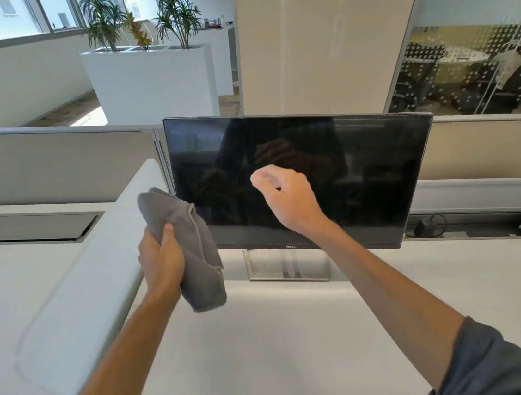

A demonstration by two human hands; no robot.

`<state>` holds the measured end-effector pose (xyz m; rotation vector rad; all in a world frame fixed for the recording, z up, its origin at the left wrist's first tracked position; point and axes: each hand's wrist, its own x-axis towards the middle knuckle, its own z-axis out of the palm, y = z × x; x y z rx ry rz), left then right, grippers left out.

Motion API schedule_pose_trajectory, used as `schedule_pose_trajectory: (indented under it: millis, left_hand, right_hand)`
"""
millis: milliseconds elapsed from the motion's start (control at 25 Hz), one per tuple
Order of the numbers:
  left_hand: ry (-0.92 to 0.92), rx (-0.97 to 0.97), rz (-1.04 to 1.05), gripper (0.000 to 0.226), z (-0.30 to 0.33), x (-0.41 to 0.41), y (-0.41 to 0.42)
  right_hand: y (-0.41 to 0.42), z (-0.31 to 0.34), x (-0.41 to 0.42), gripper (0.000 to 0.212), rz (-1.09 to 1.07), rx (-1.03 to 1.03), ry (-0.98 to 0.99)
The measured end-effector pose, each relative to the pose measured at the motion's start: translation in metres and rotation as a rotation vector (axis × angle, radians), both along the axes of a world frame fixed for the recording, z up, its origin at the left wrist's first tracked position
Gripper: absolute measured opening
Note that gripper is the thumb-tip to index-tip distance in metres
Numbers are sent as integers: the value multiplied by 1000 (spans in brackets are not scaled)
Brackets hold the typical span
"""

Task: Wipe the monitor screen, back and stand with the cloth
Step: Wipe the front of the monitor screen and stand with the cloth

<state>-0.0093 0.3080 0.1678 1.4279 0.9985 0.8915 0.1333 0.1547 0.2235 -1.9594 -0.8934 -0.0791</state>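
A black flat monitor (363, 157) stands on a silver stand (271, 267) on the white desk (272, 345), screen dark and facing me. My left hand (161, 256) grips a bunched grey cloth (192, 239) just left of the screen's lower left corner, in the air above the desk. My right hand (285, 197) hovers in front of the screen's middle with its fingers loosely curled, holding nothing. Whether it touches the glass I cannot tell. The monitor's back is hidden.
A low grey partition (48, 159) runs behind the desk. A cable tray (475, 225) with a plug and cord lies open at the right behind the monitor. A white side panel (75, 288) rises at the left. White planters (151, 82) stand beyond.
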Motion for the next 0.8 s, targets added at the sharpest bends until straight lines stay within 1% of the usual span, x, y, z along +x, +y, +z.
schedule_pose_trajectory:
  millis: [80, 120, 240, 320, 400, 480, 600, 720, 800]
  left_hand:
    - [35, 101, 85, 30, 18, 7, 31]
    - [56, 140, 103, 31, 28, 13, 44]
    - [160, 257, 94, 36, 63, 35, 72]
    - [217, 342, 48, 37, 82, 51, 86]
    - [264, 423, -29, 39, 94, 67, 99]
    - [240, 452, -147, 39, 102, 83, 107]
    - [141, 334, -304, 41, 105, 99, 112]
    - [96, 243, -298, 31, 94, 102, 115]
    - [133, 256, -295, 28, 83, 101, 114]
  right_hand:
    - [4, 23, 17, 26, -101, -1, -184]
    - [6, 35, 26, 27, -159, -38, -291]
    - [16, 61, 57, 44, -289, -263, -609]
    - [22, 75, 73, 59, -314, -444, -701]
    - [27, 84, 84, 65, -314, -582, -712]
    - [30, 86, 90, 62, -292, -642, -678]
    - [35, 82, 90, 53, -238, -624, -607]
    - [36, 74, 90, 53, -217, -587, -617]
    - [35, 73, 90, 50, -202, -570, -620]
